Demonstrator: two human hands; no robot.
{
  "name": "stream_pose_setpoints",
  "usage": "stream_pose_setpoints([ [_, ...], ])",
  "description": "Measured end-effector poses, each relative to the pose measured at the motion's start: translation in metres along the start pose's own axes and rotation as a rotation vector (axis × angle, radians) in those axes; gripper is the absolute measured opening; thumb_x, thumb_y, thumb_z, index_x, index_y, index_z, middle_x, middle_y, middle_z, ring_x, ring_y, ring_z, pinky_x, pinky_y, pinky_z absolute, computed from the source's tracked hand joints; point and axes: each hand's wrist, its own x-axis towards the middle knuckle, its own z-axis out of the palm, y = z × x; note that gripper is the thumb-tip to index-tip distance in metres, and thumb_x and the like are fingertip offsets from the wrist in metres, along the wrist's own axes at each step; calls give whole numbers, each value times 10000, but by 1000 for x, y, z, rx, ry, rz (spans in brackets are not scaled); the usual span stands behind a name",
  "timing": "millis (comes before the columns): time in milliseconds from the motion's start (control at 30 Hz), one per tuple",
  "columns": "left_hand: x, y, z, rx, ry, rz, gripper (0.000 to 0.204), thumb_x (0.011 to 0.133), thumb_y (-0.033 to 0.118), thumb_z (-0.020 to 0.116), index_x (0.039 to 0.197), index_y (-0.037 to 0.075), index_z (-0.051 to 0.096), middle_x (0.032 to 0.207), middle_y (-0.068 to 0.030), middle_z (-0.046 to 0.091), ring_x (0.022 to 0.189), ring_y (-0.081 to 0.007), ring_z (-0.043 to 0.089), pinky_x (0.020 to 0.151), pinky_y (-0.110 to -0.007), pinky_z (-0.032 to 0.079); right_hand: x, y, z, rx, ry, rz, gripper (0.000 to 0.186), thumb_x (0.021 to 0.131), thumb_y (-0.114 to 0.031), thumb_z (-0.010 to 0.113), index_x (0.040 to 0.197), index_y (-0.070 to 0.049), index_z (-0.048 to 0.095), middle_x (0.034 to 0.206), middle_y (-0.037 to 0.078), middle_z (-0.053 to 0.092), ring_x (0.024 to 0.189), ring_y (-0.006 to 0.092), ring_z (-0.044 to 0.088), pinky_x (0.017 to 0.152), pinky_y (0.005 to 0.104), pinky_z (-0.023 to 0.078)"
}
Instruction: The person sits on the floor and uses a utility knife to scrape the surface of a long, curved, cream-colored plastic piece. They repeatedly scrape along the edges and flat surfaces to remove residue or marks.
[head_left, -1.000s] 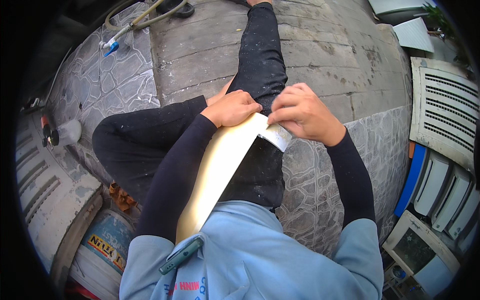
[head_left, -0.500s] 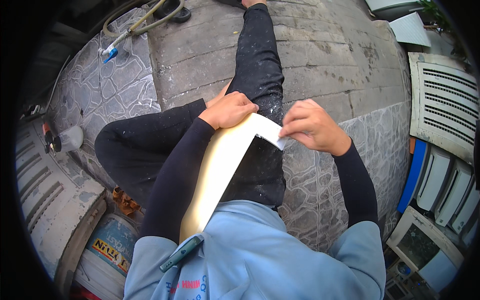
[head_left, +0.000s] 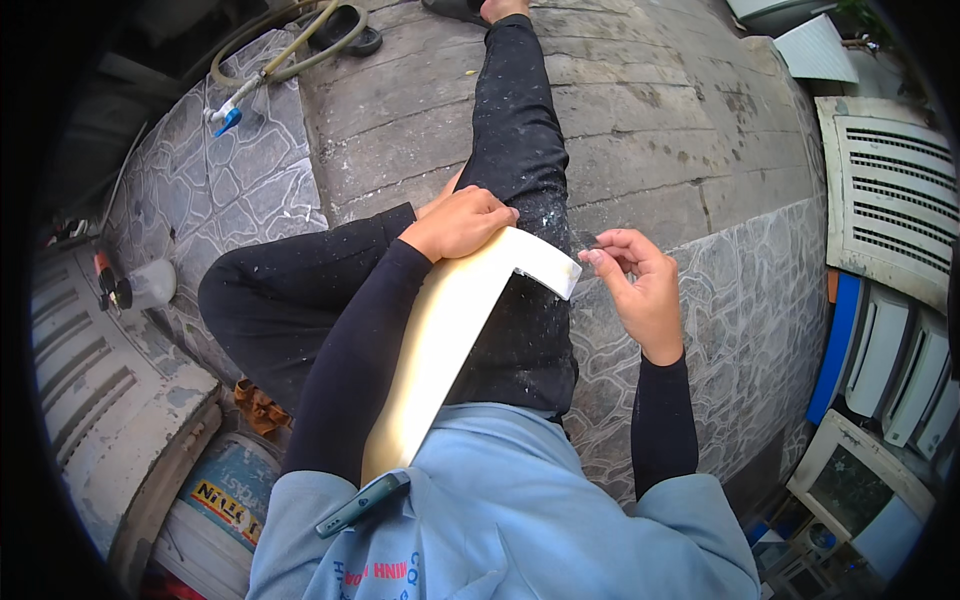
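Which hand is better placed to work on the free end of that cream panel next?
Probably the right hand: it is free, fingertips pinched just off the cream panel's white end. The left hand is occupied, pressing the panel against the leg.

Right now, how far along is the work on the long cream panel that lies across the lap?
Partly done, it seems. The left hand presses the cream panel down on the leg. The right hand is off the panel, beside its white end, pinching a small thin scrap, perhaps film or tape peeled from it; I cannot tell which. What is left on the panel cannot be judged.
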Motion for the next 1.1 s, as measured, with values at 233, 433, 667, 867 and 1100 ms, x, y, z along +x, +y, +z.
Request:
stream_pose_setpoints([
  [233,-1,5,-2,-16,5,-19,490,1087,368,546,944,-11,821,847,-221,766,842,-363,730,934,-470,497,20,-20,16,-376,-103,-335,77,867,-11,825,934,-4,785,881,108,717,733,272,707,654,360,544],
  [433,-4,2,0,40,46,67,487,1074,360,564,919,-42,790,839,-258,744,832,-398,736,819,-493,535,23,-26,20,-388,-106,-313,57,874,-27,816,897,12,781,818,121,704,694,261,707,642,366,547],
  [667,-4,13,-1,48,40,58,478,1072,348,561,935,-43,800,863,-269,753,852,-417,735,836,-500,539,27,-27,18,-377,-83,-312,47,864,-33,807,861,2,776,776,109,695,657,253,704,630,358,530],
  [867,-7,13,1,65,21,84,478,1077,346,547,978,-36,817,913,-269,773,879,-422,741,858,-486,547,27,-40,14,-293,-116,-240,62,842,-68,799,810,-55,748,749,68,668,671,280,664,700,402,455],
  [1100,-5,12,0,50,29,91,482,1080,344,544,965,-33,821,901,-271,770,877,-417,746,851,-488,547,35,-37,17,-478,-175,-405,62,861,-45,816,834,-20,765,754,83,689,665,245,687,701,371,506],
])
